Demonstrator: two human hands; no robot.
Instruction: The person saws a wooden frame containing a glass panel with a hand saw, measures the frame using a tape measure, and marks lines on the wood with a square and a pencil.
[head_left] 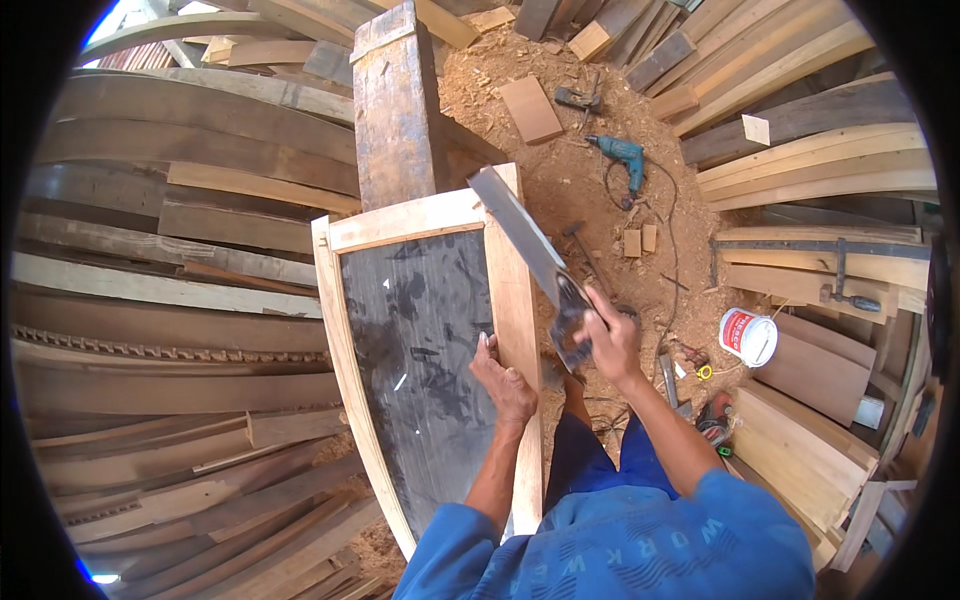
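Currently, right hand (612, 342) wrapped round rear of handsaw (527, 236); blade slants up-left, tip over far right corner of wooden frame (410, 222), contact unclear. Left hand (504, 384) on frame's right rail (516, 310), fingers bent; whether pinching rail, cannot tell. Frame borders dark panel (415, 320), far end at thick beam (395, 130).

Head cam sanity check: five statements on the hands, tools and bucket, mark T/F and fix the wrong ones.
1. The right hand grips the handsaw. True.
2. The left hand holds the drill. False: it is at the right rail of the wooden frame; the drill lies on the floor.
3. The panel inside the frame is dark. True.
4. The bucket is left of the frame. False: it is to the right.
5. Shavings cover parts of the floor. True.
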